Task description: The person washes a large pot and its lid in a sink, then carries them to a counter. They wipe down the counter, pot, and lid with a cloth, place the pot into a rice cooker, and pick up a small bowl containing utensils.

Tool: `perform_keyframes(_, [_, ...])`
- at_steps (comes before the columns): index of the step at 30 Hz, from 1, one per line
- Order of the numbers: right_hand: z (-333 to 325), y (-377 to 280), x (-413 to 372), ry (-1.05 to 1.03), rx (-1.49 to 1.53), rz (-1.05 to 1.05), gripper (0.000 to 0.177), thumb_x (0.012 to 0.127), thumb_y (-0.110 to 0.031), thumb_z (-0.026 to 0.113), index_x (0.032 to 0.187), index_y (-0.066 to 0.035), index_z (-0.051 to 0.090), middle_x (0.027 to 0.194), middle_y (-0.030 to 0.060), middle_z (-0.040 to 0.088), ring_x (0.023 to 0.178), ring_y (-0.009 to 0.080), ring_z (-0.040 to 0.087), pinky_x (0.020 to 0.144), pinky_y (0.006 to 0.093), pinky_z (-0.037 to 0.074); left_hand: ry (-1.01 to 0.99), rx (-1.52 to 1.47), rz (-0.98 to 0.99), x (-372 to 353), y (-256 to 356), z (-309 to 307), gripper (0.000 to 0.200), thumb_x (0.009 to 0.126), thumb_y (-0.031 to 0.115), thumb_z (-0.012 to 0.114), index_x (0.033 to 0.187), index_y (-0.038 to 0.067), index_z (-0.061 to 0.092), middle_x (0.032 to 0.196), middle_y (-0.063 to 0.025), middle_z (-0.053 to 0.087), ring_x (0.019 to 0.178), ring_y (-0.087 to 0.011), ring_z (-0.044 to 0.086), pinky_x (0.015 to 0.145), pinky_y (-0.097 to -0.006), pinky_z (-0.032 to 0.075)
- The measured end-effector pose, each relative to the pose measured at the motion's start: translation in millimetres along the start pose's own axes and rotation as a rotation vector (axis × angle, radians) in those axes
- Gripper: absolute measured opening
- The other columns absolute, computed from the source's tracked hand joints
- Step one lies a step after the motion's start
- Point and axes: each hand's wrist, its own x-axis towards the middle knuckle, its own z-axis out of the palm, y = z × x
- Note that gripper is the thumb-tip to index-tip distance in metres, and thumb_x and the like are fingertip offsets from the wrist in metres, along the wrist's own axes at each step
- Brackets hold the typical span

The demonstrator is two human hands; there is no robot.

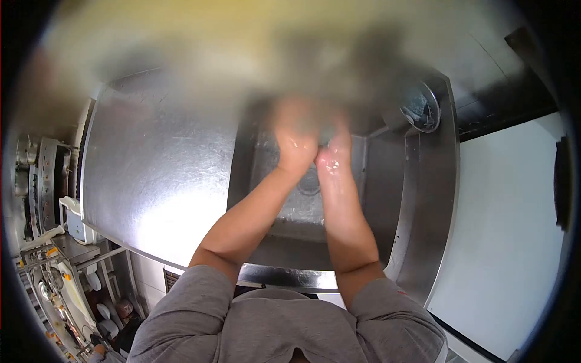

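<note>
Both my hands are wet and reach over a stainless steel sink (302, 212), side by side with their heels close together. My left hand (296, 136) is on the left, its fingers lost in a blurred patch across the top of the view. My right hand (336, 142) shows a glossy, wet wrist, and its fingers are blurred too. Between the palms is a small greyish patch that I cannot make out. Whether either hand holds anything is hidden. Below the hands, the drain (309, 181) shows in the sink floor.
A steel drainboard (163, 151) extends left of the sink. A metal bowl (423, 109) sits at the sink's back right corner. On the right is a white surface (502, 212). At the lower left, a rack (66, 290) carries dishes, and part of another person shows beside it.
</note>
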Motion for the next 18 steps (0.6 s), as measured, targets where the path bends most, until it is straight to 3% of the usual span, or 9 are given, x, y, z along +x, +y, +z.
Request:
perform_keyframes(2, [-8.5,-8.4,-10.2,-0.047,-0.217,0.2,0.023,0.086,-0.022,0.06,0.101,-0.005,0.058,0.092,0.0074,0.061,0.083,0.0215,0.061,0.077,0.037,0.051,-0.181,0.245,0.48,-14.6,31.3,-6.9,0.021,0.063,-0.01,0.057,0.074,0.006,0.053,0.095,-0.01,0.061,0.087,-0.0269,0.059,0.078,-0.0346,0.048])
perform_keyframes(4, [-22.1,-23.9,-17.3,-0.24,-0.323,0.206,0.019,0.086,-0.019,0.057,0.099,-0.005,0.059,0.089,0.0071,0.062,0.082,0.0209,0.061,0.077,0.0356,0.051,-0.37,0.357,0.63,-30.3,46.5,-23.1,0.019,0.057,-0.004,0.06,0.07,0.008,0.053,0.095,-0.009,0.061,0.088,-0.0275,0.059,0.078,-0.035,0.048])
perform_keyframes(6, [-39.6,-34.4,-10.7,-0.59,-0.533,0.642,0.015,0.083,-0.016,0.06,0.094,-0.006,0.06,0.085,0.0053,0.061,0.079,0.0185,0.061,0.073,0.0329,0.051,-0.566,0.468,0.773,-43.6,50.0,-33.5,0.018,0.052,0.002,0.063,0.065,0.01,0.053,0.094,-0.008,0.061,0.089,-0.0281,0.058,0.077,-0.0354,0.047])
perform_keyframes(7, [-7.1,-34.8,-23.4,-0.129,-0.725,0.849,0.009,0.079,-0.013,0.064,0.084,-0.007,0.06,0.077,0.0037,0.06,0.07,0.0141,0.058,0.063,0.0287,0.048,-0.699,0.48,0.905,-48.8,48.9,-37.2,0.014,0.054,0.011,0.062,0.067,0.013,0.057,0.09,-0.0055,0.06,0.09,-0.025,0.057,0.077,-0.0361,0.047])
perform_keyframes(8, [-13.5,-28.8,-17.1,-0.126,-0.729,0.857,0.009,0.079,-0.013,0.064,0.084,-0.007,0.06,0.077,0.0037,0.06,0.07,0.0141,0.058,0.063,0.0287,0.048,-0.831,0.492,1.036,-54.4,47.2,-40.8,0.014,0.056,0.02,0.062,0.069,0.016,0.061,0.087,-0.0031,0.059,0.091,-0.0218,0.055,0.078,-0.0367,0.046])
perform_keyframes(10, [-33.5,-13.7,-4.1,-0.617,-1.067,0.922,0.013,0.074,-0.012,0.068,0.072,-0.008,0.056,0.068,0.003,0.056,0.062,0.01,0.053,0.056,0.0252,0.042,-0.975,0.484,1.042,-66.9,32.7,-49.0,0.012,0.056,0.02,0.062,0.066,0.015,0.059,0.084,-0.0036,0.058,0.09,-0.0225,0.056,0.076,-0.0362,0.047])
perform_keyframes(12, [-38.8,-0.8,-16.9,-0.649,-1.239,0.892,0.018,0.069,-0.009,0.068,0.061,-0.008,0.052,0.059,0.0008,0.049,0.057,0.0097,0.046,0.052,0.0253,0.036,-1.124,0.474,1.046,-85.1,13.3,-59.6,0.011,0.056,0.021,0.062,0.063,0.015,0.057,0.082,-0.0041,0.056,0.089,-0.0233,0.056,0.075,-0.0357,0.047])
perform_keyframes(15, [-92.8,32.2,-14.7,-0.972,-1.757,0.74,0.015,0.061,-0.005,0.065,0.058,-0.004,0.05,0.054,0.0055,0.04,0.056,0.0135,0.038,0.051,0.0328,0.035,-1.367,0.556,1.016,-135.3,-33.8,-77.9,0.007,0.063,0.021,0.059,0.066,0.015,0.06,0.08,-0.0035,0.056,0.087,-0.0227,0.056,0.074,-0.0351,0.048])
perform_keyframes(18, [-152.4,63.2,-19.0,-1.075,-1.916,0.646,0.01,0.058,-0.003,0.062,0.058,-0.002,0.052,0.055,0.0119,0.042,0.056,0.0175,0.04,0.053,0.0389,0.036,-1.547,0.728,0.771,-184.8,-77.0,-89.8,0.015,0.069,0.023,0.058,0.072,0.009,0.064,0.085,-0.0061,0.061,0.092,-0.0253,0.058,0.076,-0.0371,0.047])
